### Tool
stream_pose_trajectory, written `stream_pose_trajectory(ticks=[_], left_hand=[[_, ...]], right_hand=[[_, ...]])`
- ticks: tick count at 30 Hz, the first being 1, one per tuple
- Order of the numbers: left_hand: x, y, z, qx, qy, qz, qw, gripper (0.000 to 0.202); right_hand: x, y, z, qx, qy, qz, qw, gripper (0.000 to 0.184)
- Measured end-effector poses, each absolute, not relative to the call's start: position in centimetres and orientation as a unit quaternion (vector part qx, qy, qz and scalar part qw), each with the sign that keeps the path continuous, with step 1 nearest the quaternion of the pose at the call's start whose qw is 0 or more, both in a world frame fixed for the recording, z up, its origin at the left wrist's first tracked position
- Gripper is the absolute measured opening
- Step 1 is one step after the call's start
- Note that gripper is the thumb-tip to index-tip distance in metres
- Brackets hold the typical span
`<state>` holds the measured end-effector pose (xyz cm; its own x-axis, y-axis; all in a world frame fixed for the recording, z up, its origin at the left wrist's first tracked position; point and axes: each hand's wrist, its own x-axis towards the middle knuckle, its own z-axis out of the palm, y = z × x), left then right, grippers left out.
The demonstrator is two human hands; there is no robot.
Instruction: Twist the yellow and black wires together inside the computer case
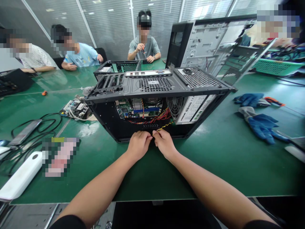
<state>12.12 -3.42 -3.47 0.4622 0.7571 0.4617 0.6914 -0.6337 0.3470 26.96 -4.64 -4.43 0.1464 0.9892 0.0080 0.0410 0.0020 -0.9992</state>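
Observation:
An open black computer case (pixel 105 122) lies across the green table in front of me, its open side facing me. Inside are a green motherboard (pixel 125 109) and a power supply with a white label (pixel 194 109). A yellow and black twisted cable (pixel 165 126) runs from near the power supply to the case's front lower edge. There, my right hand (pixel 165 144) pinches it between thumb and fingers. Close beside it, my left hand (pixel 138 144) is closed with its fingertips at the same cable. The cable's end is hidden by my fingers.
A second case (pixel 178 47) stands behind on the right. Blue gloves (pixel 258 124) and an orange-handled tool (pixel 275 101) lie to the right. On the left are a loose circuit board (pixel 76 106), black cables (pixel 51 119) and a white power strip (pixel 22 175). Several people sit across the table.

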Motion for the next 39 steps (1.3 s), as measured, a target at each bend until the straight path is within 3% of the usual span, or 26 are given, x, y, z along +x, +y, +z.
stream_pose_trajectory(ticks=[19,31,39], left_hand=[[12.18,-3.52,-3.20,0.857,0.434,0.273,0.052,0.012],[11.97,-3.38,-3.99,0.829,0.421,0.360,0.070,0.005],[12.24,-3.49,-3.54,0.842,0.432,0.316,0.071,0.010]], right_hand=[[26.98,-4.93,-3.98,-0.543,-0.498,0.434,0.519,0.037],[27.18,-4.66,-4.17,-0.544,-0.480,0.443,0.527,0.041],[27.07,-4.80,-4.07,-0.539,-0.479,0.448,0.529,0.039]])
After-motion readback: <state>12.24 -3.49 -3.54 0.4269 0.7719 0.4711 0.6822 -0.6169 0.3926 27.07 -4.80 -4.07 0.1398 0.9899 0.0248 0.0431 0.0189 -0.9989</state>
